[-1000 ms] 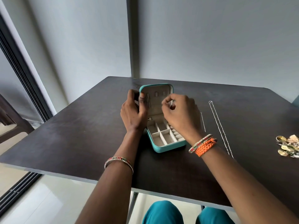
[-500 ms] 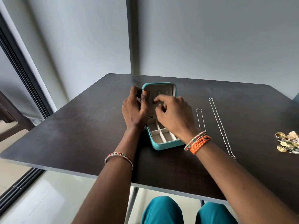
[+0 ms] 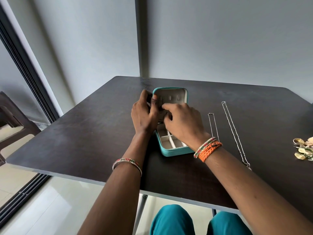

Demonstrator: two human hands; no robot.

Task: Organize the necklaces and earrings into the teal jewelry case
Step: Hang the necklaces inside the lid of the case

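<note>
The teal jewelry case (image 3: 171, 154) lies open in the middle of the dark table, its lid (image 3: 176, 95) standing upright and its cream compartments facing me. My left hand (image 3: 144, 116) grips the lid's left edge, thumb on the inner lining. My right hand (image 3: 183, 122) is curled over the lid's lower inside, fingertips pinching what looks like a thin chain, mostly hidden. Two silver necklaces lie stretched out to the right, a short one (image 3: 212, 126) and a long one (image 3: 234, 133). A pile of gold earrings (image 3: 304, 151) sits at the far right.
The dark table (image 3: 84, 141) stands against grey walls meeting in a corner. A sliding window frame (image 3: 25, 68) runs along the left, with a dark chair (image 3: 10, 126) beside it. My teal-clad knees (image 3: 171, 221) show below the table's near edge.
My right hand has shifted left and up onto the lid's inside, uncovering the short necklace. The left hand keeps its hold on the lid. The view has tilted slightly.
</note>
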